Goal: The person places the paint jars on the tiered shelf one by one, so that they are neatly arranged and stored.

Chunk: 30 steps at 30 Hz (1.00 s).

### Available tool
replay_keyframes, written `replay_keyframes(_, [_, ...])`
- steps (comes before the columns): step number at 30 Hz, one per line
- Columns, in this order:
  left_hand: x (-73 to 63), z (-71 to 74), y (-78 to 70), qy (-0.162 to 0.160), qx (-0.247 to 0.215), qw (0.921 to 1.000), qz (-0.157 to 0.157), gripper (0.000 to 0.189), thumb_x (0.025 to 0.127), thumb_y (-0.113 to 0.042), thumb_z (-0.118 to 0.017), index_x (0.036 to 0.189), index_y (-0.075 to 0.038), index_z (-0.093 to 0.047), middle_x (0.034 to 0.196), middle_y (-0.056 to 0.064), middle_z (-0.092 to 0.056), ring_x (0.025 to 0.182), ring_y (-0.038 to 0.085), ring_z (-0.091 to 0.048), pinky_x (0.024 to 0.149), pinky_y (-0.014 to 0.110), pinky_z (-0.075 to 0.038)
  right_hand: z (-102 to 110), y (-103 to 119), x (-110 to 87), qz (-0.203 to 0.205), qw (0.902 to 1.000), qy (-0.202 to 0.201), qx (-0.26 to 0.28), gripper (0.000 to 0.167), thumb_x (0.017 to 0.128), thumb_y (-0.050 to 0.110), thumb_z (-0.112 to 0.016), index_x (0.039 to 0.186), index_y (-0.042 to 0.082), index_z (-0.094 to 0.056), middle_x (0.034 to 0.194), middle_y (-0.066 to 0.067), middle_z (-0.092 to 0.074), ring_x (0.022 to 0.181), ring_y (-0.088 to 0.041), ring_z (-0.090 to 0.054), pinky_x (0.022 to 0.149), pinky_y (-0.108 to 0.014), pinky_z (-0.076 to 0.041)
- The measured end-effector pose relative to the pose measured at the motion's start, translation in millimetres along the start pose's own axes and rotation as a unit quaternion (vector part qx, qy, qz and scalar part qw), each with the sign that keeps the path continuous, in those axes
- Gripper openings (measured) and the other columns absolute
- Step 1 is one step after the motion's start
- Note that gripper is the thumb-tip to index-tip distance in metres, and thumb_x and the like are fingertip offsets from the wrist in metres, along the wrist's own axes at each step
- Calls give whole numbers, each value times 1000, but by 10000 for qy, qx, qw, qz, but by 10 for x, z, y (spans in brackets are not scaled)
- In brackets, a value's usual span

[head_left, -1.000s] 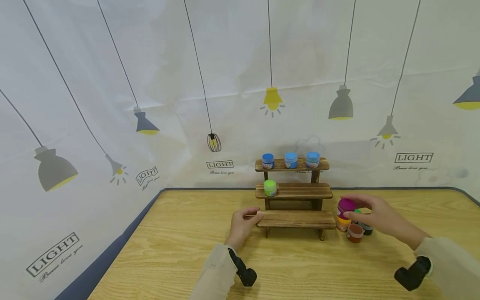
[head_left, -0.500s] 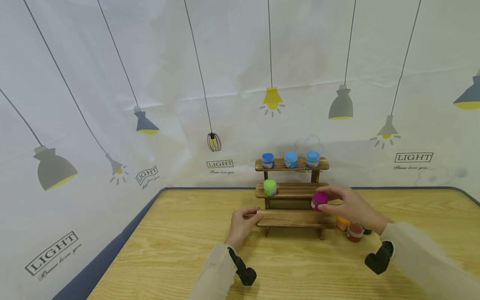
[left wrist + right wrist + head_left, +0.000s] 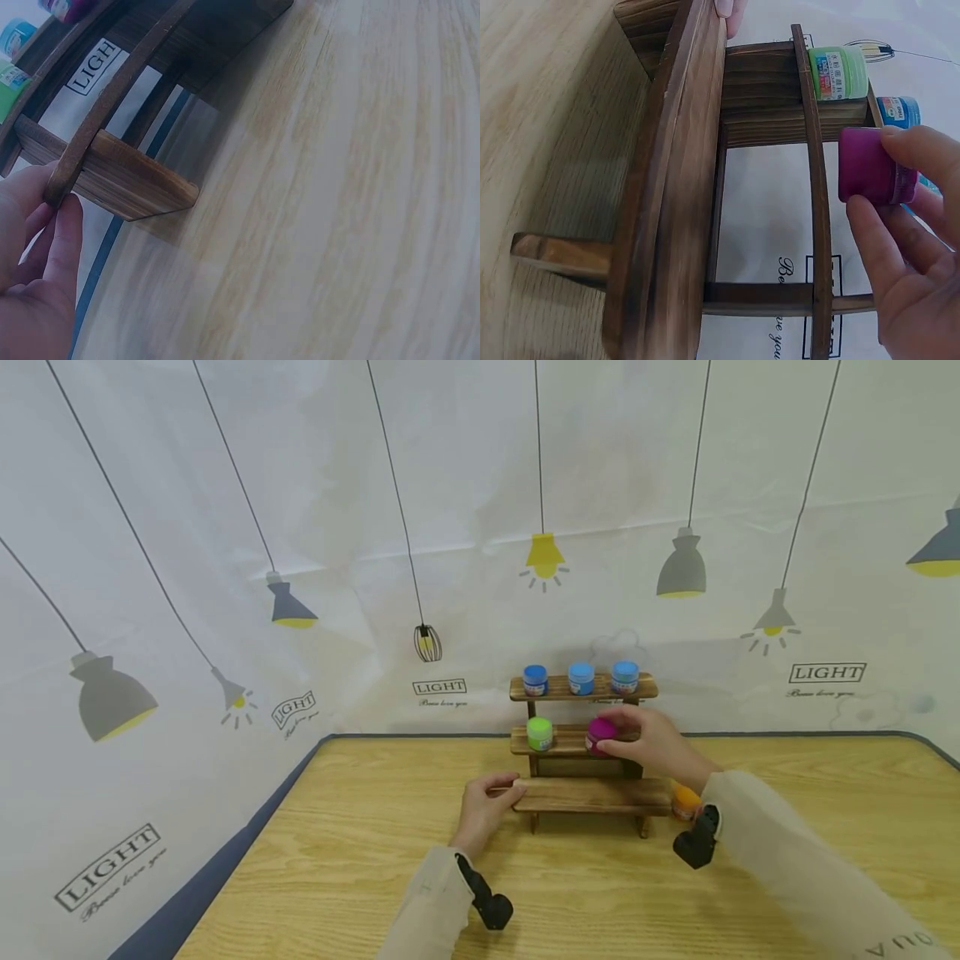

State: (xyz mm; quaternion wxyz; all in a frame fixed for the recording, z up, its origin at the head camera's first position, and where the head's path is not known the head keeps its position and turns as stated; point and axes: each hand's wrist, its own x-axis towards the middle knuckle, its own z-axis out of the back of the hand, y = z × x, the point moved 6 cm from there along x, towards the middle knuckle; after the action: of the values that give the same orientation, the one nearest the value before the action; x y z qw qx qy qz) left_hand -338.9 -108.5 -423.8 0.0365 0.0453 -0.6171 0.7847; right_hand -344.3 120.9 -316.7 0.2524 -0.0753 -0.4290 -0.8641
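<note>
On the desk (image 3: 337,885), a three-tier wooden stand (image 3: 564,737) had its bottom shelf (image 3: 588,795) pinched in the left grip (image 3: 483,810) while, at the middle shelf (image 3: 570,743), the right grip (image 3: 654,743) held a magenta jar (image 3: 597,737), best kept level through release.

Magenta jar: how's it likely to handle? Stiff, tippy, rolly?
The magenta jar looks stiff: no visible dent where the right hand pinches it. Being squat, it would probably resist tipping when upright. Being round-sided, it could roll if knocked over.
</note>
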Motion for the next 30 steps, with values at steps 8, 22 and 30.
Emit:
replay_keyframes(8, [-11,0,-14,10,28,10000,6,29,80,-18,-66,105,-3,-65,101,9,-62,83,18,-59,68,29,-49,-103,-35,125,-19,10000,-14,-51,41,80,9,-65,116,-7,-52,108,-23,-56,97,-35,-55,77,-41,-47])
replay_keyframes(22, [-13,8,-25,23,-39,10000,70,29,80,-18,-66,106,-4,-65,102,9,-61,83,17,-59,68,30,-49,-172,-19,150,-10,9999,124,-80,40,85,10,-60,121,-5,-50,113,-22,-54,102,-36,-52,83,-45,-43])
replay_keyframes(30, [-25,12,-44,26,43,10000,38,30,80,-17,-66,106,-2,-65,102,9,-60,82,18,-59,67,29,-49,-176,-63,148,-173,9998,54,50,41,84,12,-61,121,-2,-50,111,-20,-56,100,-33,-53,81,-44,-44])
